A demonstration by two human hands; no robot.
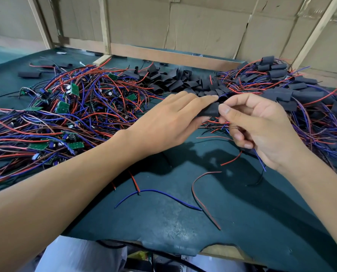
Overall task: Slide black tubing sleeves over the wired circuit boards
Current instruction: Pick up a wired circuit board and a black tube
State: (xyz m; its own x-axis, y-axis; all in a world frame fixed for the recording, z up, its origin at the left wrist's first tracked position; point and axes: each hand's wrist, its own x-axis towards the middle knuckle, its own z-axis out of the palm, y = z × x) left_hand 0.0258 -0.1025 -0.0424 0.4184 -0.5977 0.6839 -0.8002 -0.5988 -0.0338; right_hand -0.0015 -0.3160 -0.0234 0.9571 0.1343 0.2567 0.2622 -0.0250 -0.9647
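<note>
- Fingers [209, 99] of the left hand [163, 122] lie nearly straight along the top of a black sleeve [210, 110], with the thumb under it — the sleeve is pinched flat between them, held above the bench [183, 216].
- Right hand [260, 126] meets the same sleeve at its right end: thumb and forefinger are closed together there, though whether they nip the sleeve's edge or the wires going into it cannot be told.
- The other right fingers are curled, and a blue wire [261, 160] runs out below them, with a red wire end [231, 160] close by.
- Whether a board is already inside the held sleeve cannot be seen.
- Behind the hands sits a heap of loose black sleeves [173, 79].
- To the left is a tangle of green circuit boards [62, 107] with red, blue and black wires — none of these is sleeved.
- To the right lies a pile of sleeved boards [285, 95], wires trailing from them.
- Near the front edge of the green bench lie loose wire pieces: a blue one [159, 193] and a red-and-black one [203, 205].
- Cardboard sheets [203, 26] on wooden posts stand behind the bench.
</note>
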